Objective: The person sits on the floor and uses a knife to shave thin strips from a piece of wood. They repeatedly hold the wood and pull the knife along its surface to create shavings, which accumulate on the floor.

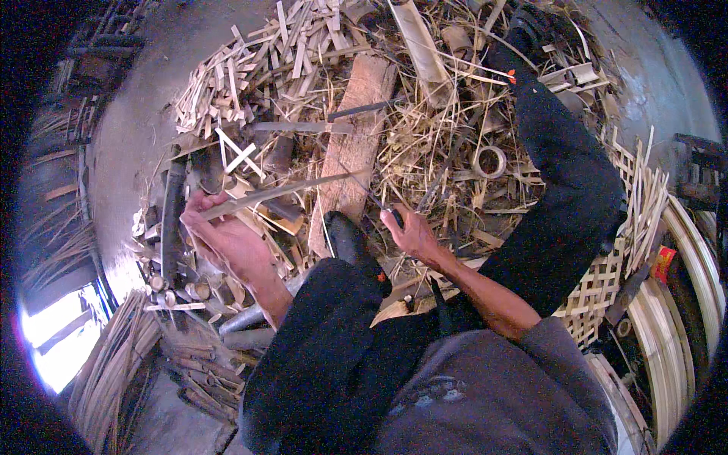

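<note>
My left hand (224,235) grips the near end of a long thin bamboo strip (284,189) that runs up and right across the pile. My right hand (409,231) is closed on the dark handle of a knife (379,203), whose thin blade points up left and meets the strip near a wooden plank (356,136). My legs in dark trousers spread either side, the left knee (341,296) between the hands.
Bamboo offcuts and shavings (303,53) cover the ground ahead. A roll of tape (490,161) lies among them. A woven bamboo lattice (607,280) and curved bamboo hoops (682,273) sit at right. Bundled strips (114,364) lie at lower left.
</note>
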`<state>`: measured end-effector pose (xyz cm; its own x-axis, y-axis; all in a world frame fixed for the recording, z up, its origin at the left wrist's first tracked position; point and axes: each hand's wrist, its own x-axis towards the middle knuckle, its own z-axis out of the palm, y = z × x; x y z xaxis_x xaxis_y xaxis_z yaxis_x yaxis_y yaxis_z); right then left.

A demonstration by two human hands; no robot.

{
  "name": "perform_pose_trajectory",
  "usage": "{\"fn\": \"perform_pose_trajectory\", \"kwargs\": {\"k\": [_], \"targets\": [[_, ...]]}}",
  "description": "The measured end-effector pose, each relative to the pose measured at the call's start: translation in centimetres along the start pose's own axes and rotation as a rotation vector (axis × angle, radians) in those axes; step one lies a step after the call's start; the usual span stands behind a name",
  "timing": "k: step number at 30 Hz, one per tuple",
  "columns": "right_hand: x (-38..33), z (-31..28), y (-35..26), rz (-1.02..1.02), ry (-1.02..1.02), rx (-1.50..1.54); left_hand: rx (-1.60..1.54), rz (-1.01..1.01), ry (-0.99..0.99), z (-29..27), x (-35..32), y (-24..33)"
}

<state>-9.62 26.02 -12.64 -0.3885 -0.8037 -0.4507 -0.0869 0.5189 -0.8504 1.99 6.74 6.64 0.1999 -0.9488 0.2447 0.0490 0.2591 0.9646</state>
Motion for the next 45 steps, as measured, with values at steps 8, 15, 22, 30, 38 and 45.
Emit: {"fn": "perform_pose_trajectory", "kwargs": {"k": [8, 15, 22, 30, 38, 45], "targets": [[-2.0, 0.2, -10.5, -0.218, -0.191, -0.056, -0.131, 0.149, -0.103, -0.3, -1.9, -1.4], [-2.6, -0.8, -10.0, -0.124, -0.221, -0.090, 0.095, 0.238, -0.088, 0.6, -2.4, -1.4], [0.0, -0.5, -3.2, -0.011, -0.014, -0.141, 0.065, 0.192, -0.014, 1.3, -1.7, -1.3], [-0.2, 0.0, 0.7, 0.042, 0.014, -0.278, -0.100, 0.199, -0.094, -1.3, 0.1, -2.0], [-0.3, -0.4, 0.6, 0.017, -0.022, -0.046, -0.050, 0.097, 0.020, -0.4, 0.8, -1.0], [-2.5, 2.0, -11.3, -0.243, -0.304, 0.103, 0.063, 0.140, 0.106, 0.9, -1.1, 0.2]]}}
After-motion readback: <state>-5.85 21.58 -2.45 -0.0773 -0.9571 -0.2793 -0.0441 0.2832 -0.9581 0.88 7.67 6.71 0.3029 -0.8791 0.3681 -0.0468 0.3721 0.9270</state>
